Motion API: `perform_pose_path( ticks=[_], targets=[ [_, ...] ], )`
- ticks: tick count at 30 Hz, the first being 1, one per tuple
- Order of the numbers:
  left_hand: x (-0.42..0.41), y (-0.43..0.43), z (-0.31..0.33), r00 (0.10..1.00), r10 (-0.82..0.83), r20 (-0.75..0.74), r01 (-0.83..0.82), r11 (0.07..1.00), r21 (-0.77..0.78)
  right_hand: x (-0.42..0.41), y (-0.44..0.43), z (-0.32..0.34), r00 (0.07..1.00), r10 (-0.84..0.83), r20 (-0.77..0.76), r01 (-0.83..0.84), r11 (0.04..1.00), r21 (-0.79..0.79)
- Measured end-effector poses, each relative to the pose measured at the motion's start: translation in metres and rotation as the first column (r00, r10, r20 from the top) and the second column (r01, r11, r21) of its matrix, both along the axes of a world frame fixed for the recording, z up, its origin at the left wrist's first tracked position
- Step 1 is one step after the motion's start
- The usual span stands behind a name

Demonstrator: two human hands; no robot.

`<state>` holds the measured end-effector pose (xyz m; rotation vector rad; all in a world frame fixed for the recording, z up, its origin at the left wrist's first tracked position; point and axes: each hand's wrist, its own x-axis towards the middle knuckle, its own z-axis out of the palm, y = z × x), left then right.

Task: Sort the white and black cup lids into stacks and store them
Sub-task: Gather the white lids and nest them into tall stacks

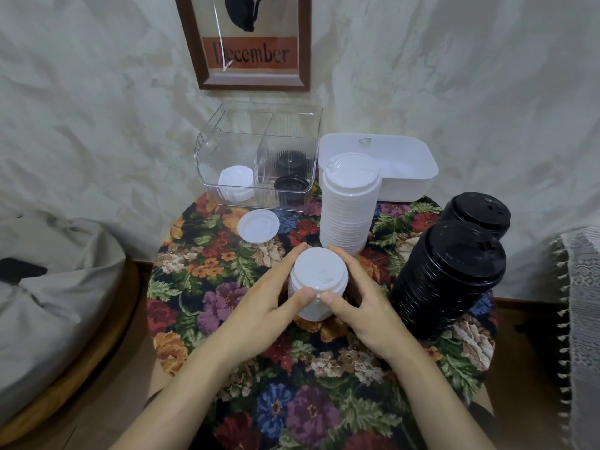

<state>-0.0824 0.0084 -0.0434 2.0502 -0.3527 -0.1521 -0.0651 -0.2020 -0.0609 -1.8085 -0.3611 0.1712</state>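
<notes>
A short stack of white lids [316, 280] stands at the table's middle. My left hand [269, 297] and my right hand [360, 303] grip it from either side, thumbs on its near rim. Behind it rises a tall white lid stack [349, 206]. One loose white lid [258, 226] lies flat to the left. Two black lid stacks stand at the right, a tall leaning one [451, 277] and a shorter one [477, 212] behind. A clear two-compartment box [259, 157] at the back holds white lids [235, 183] on the left and black lids [290, 181] on the right.
A white rectangular bin [406, 170] sits at the back right beside the clear box. The small round table wears a floral cloth [292, 368]. A framed picture [250, 40] hangs on the wall. A grey cushion [48, 303] lies left, a lace-fringed fabric [581, 319] right.
</notes>
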Motion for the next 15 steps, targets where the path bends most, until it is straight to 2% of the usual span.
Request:
perform_pose_path(
  ticks=[9, 15],
  targets=[
    [0.0002, -0.0017, 0.0041, 0.999, 0.001, -0.043, -0.004, 0.997, -0.075, -0.0044, 0.0019, 0.0026, 0.999, 0.018, -0.026, -0.019, 1.000, -0.014],
    [0.0027, 0.0004, 0.0006, 0.998, 0.005, -0.059, -0.012, 0.994, -0.111, -0.0047, 0.0049, 0.0084, 0.999, -0.029, -0.019, 0.029, 1.000, 0.010]
  ],
)
